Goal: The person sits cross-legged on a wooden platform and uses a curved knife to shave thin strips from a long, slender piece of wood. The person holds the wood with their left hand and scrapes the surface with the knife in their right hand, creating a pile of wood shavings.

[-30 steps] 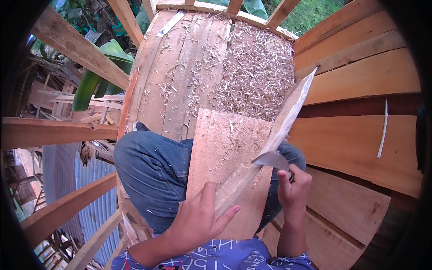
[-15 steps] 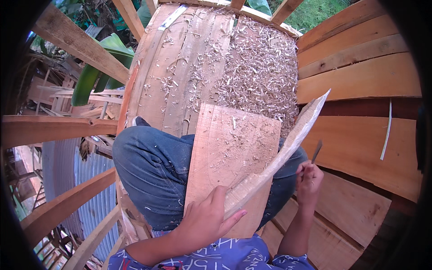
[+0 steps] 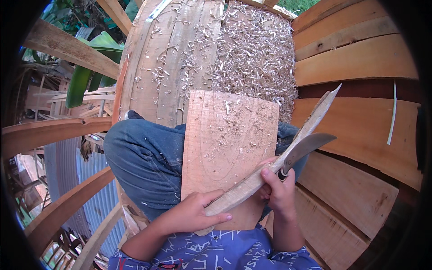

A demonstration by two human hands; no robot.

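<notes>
A long, pale, curved piece of wood (image 3: 240,191) slants across my lap, its jagged, pointed end up to the right. My left hand (image 3: 191,213) is closed around its lower end. My right hand (image 3: 279,191) grips a knife by its dark handle, which the fingers mostly hide, and its thumb presses against the wood. The broad curved blade (image 3: 312,145) lies beside the wood's upper part, its tip toward the right. Beneath both hands, a flat wooden board (image 3: 202,135) rests on my legs, with faint curved lines and shavings on its face.
Curled shavings (image 3: 256,54) thickly cover the plank floor (image 3: 146,85) beyond the board. A plank wall (image 3: 355,121) stands close on my right, with a thin strip (image 3: 393,112) against it. Wooden rails (image 3: 54,130) and corrugated metal sheets (image 3: 96,189) are at left.
My right hand has come left to the wood, and the knife blade now shows broadside beside it. The wood has shifted slightly down and left with my left hand.
</notes>
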